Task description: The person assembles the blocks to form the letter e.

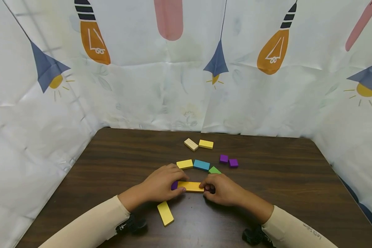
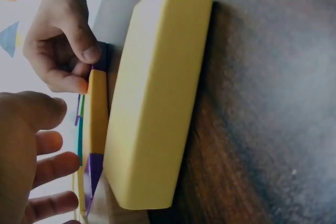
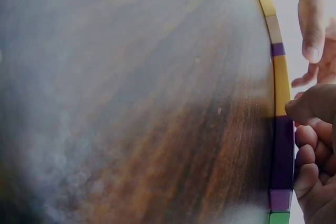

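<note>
A long orange-yellow block (image 1: 189, 187) lies flat on the table between both hands. At its left end sits a purple block (image 1: 174, 185), partly covered by my left hand (image 1: 164, 184). That hand's fingers are spread and relaxed beside the blocks, as the left wrist view shows. My right hand (image 1: 223, 189) pinches another purple block (image 3: 282, 150) at the orange-yellow block's right end, its thumb at the joint and its other fingers curled behind. From above, the right hand hides most of this purple block. A yellow block (image 1: 165, 213) lies at an angle below the left hand.
Behind the hands, a yellow block (image 1: 184, 164), a blue block (image 1: 201, 165) and a green block (image 1: 215, 170) form a curved row. Two purple blocks (image 1: 224, 158) lie farther right. A plain wooden block (image 1: 191, 144) and another yellow block (image 1: 206, 144) are near the back edge.
</note>
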Motion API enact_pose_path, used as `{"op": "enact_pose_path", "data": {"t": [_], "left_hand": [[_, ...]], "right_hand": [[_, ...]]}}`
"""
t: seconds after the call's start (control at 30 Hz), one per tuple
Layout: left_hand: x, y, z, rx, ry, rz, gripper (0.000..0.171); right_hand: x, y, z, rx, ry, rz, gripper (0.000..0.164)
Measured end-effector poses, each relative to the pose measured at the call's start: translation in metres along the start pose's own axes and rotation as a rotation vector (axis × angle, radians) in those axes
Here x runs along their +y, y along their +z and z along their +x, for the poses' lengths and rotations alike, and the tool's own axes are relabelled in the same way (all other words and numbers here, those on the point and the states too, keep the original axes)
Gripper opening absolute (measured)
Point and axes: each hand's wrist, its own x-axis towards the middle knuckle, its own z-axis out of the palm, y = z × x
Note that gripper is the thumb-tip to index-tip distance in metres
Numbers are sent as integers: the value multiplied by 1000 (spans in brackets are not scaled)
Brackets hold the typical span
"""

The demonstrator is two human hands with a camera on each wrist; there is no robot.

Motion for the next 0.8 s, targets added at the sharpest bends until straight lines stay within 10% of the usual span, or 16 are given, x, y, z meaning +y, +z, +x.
{"op": "enact_pose_path", "data": {"t": [0.8], "left_hand": [[-5, 9, 4, -84, 5, 66, 39]], "right_hand": [[0, 0, 0, -10, 2, 4, 16]]}}
